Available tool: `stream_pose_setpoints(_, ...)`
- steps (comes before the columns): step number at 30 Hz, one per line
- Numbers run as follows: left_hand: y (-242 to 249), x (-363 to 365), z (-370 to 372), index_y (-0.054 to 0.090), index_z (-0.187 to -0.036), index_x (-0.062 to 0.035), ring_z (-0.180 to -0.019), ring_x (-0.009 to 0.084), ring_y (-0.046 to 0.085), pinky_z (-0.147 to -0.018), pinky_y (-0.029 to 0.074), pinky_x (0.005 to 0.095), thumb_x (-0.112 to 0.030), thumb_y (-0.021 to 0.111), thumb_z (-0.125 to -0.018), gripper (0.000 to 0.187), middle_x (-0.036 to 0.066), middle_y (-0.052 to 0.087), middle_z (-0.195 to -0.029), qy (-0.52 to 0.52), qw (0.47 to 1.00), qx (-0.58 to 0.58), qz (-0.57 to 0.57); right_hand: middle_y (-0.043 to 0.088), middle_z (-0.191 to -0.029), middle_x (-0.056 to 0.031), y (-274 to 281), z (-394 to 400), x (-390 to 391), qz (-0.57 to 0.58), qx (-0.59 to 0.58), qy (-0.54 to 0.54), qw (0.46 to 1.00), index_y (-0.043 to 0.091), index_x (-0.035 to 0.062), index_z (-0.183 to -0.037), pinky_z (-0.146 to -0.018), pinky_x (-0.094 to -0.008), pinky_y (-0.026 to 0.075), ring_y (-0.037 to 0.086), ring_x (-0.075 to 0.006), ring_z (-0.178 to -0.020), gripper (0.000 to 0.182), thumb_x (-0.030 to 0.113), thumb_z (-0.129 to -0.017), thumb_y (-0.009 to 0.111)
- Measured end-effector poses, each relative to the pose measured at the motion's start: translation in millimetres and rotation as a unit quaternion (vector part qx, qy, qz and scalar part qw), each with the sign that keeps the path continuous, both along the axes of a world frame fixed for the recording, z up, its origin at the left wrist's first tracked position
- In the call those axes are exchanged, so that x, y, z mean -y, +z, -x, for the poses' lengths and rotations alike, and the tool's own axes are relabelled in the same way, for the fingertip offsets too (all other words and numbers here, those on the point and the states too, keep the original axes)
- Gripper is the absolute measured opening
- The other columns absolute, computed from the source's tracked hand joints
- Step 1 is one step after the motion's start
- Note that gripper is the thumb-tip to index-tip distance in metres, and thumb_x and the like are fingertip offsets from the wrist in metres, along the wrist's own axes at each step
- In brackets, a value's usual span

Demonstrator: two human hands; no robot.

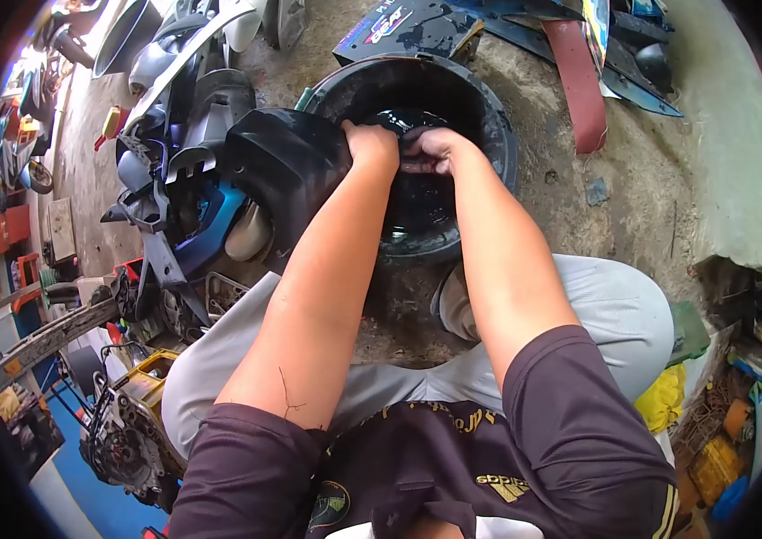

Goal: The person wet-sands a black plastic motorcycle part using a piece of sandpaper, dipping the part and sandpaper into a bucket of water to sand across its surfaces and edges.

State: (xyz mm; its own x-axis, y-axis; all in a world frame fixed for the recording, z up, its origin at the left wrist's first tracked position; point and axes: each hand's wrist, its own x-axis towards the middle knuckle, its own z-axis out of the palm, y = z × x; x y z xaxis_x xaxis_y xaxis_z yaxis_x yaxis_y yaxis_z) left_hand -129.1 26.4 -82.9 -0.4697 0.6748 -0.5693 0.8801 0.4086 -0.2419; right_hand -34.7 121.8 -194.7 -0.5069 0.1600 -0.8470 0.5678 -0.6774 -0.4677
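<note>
Basin: a round black basin [492,108] stands on the concrete floor [560,211], directly in front of the seated person; its rim appears wet.
Water: dark, glossy water [421,193] lies inside the basin, with bright reflections on its surface.
Black panel: a curved black plastic panel [277,153] is at the basin's left side, overlapping the rim, its surface smooth and partly shiny.
Left hand [372,144]: at the panel's right edge, over the basin, back of the hand upward; the fingertips are hidden, so a firm grip cannot be confirmed.
Right hand [433,148]: inside the basin's outline, just beside the left hand, fingers bent inward toward it; whether anything is gripped cannot be told.
Arms: both forearms extend forward, bare below the short sleeves of a dark shirt [412,458]; the knees, in grey trousers [619,305], are spread to either side.
Left of basin: a pile of plastic vehicle parts, including a blue-and-black panel [201,235]; nearer the person, an engine part [134,449] and a yellow crate [154,370].
Beyond basin: a dark printed box [408,36], close to the far rim.
Right of basin: a reddish strip [576,90] on the floor, well apart from the basin; a yellow bag [664,402] lies near the right knee.
</note>
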Motion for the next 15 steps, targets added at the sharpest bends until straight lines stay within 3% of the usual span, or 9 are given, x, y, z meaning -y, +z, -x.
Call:
stream_pose_setpoints(2, -7, 2, 3, 0.087, -0.116, -0.0188, -0.124, 0.0286, 0.077, -0.115, 0.045, 0.0523, -0.022, 0.079, -0.092, 0.025, 0.009, 0.083, -0.125, 0.0, 1.0, -0.009, -0.004, 0.079, -0.117, -0.0157, 28, -4, -3, -0.025, -0.002, -0.022, 0.999, 0.071, 0.0022, -0.117, -0.085, -0.0459, 0.066, 0.079, -0.0322, -0.105, 0.021, 0.008, -0.099, 0.062)
stream_pose_setpoints(4, -15, 4, 4, 0.086, -0.119, -0.0185, -0.124, 0.0286, 0.076, -0.116, 0.044, 0.0537, -0.021, 0.076, -0.094, 0.027, 0.009, 0.082, -0.127, 0.0, 1.0, -0.004, -0.013, 0.08, -0.108, -0.0154, -5, 3, -20, -0.223, 0.137, 0.257, 0.93, 0.076, 0.0034, -0.105, -0.085, -0.0443, 0.065, 0.08, -0.028, -0.102, 0.017, 0.009, -0.092, 0.067)
stream_pose_setpoints(6, -14, 2, 3, 0.086, -0.121, -0.0183, -0.125, 0.0297, 0.076, -0.118, 0.042, 0.0565, -0.019, 0.073, -0.096, 0.029, 0.009, 0.082, -0.129, -0.001, 1.0, 0.012, 0.005, 0.08, -0.099, -0.0154, -24, 4, -16, -0.354, 0.237, 0.378, 0.822, 0.079, 0.0043, -0.091, -0.084, -0.0413, 0.064, 0.08, -0.0231, -0.097, 0.013, 0.01, -0.085, 0.069)
stream_pose_setpoints(9, -7, 0, 2, 0.085, -0.123, -0.0186, -0.126, 0.0308, 0.076, -0.118, 0.041, 0.0585, -0.023, 0.078, -0.093, 0.031, 0.009, 0.081, -0.13, 0.012, 1.0, -0.001, 0.004, 0.069, -0.151, -0.0164, -23, 6, -9, -0.341, 0.248, 0.442, 0.792, 0.079, 0.0058, -0.133, -0.115, -0.04, 0.055, 0.068, -0.0276, -0.139, 0.047, 0.022, -0.089, 0.074)
stream_pose_setpoints(11, -2, -4, 2, 0.084, -0.127, -0.0202, -0.127, 0.0307, 0.075, -0.118, 0.039, 0.0608, -0.031, 0.087, -0.087, 0.042, 0.008, 0.08, -0.133, -0.014, 0.999, -0.019, 0.037, 0.07, -0.14, -0.0159, -15, 7, -7, -0.169, 0.126, 0.258, 0.943, 0.076, 0.0048, -0.13, -0.11, -0.0426, 0.06, 0.07, -0.0285, -0.128, 0.038, 0.008, -0.093, 0.068)
stream_pose_setpoints(12, -2, -4, 2, 0.084, -0.128, -0.0206, -0.127, 0.0306, 0.074, -0.118, 0.039, 0.0613, -0.033, 0.089, -0.085, 0.046, 0.008, 0.08, -0.134, -0.019, 0.999, -0.019, 0.047, 0.07, -0.135, -0.0156, -12, 6, -1, -0.072, 0.058, 0.158, 0.983, 0.074, 0.0044, -0.128, -0.107, -0.0438, 0.063, 0.072, -0.0289, -0.122, 0.035, 0.0, -0.094, 0.065)
stream_pose_setpoints(13, -1, -3, 3, 0.083, -0.129, -0.0211, -0.128, 0.0304, 0.074, -0.117, 0.039, 0.0618, -0.035, 0.091, -0.083, 0.049, 0.007, 0.08, -0.135, -0.022, 0.998, -0.019, 0.057, 0.071, -0.129, -0.0154, -8, 7, 3, 0.027, -0.011, 0.057, 0.998, 0.073, 0.0039, -0.127, -0.104, -0.0451, 0.066, 0.073, -0.0293, -0.117, 0.034, -0.007, -0.096, 0.063)
stream_pose_setpoints(14, -5, -3, 5, 0.083, -0.131, -0.0217, -0.129, 0.031, 0.073, -0.117, 0.038, 0.0618, -0.037, 0.091, -0.083, 0.051, 0.006, 0.079, -0.136, -0.018, 0.998, -0.022, 0.055, 0.07, -0.12, -0.0144, -2, 6, -7, 0.092, -0.088, 0.05, 0.991, 0.07, 0.005, -0.129, -0.097, -0.0471, 0.071, 0.074, -0.0285, -0.112, 0.04, -0.015, -0.097, 0.058)
stream_pose_setpoints(15, -3, -2, 4, 0.083, -0.131, -0.0218, -0.129, 0.0312, 0.073, -0.117, 0.038, 0.0619, -0.038, 0.091, -0.082, 0.052, 0.006, 0.079, -0.136, -0.021, 0.998, -0.019, 0.061, 0.073, -0.129, -0.0139, 1, 6, -10, 0.009, -0.04, 0.011, 0.999, 0.066, 0.0036, -0.139, -0.094, -0.0436, 0.071, 0.076, -0.0263, -0.109, 0.04, -0.01, -0.101, 0.058)
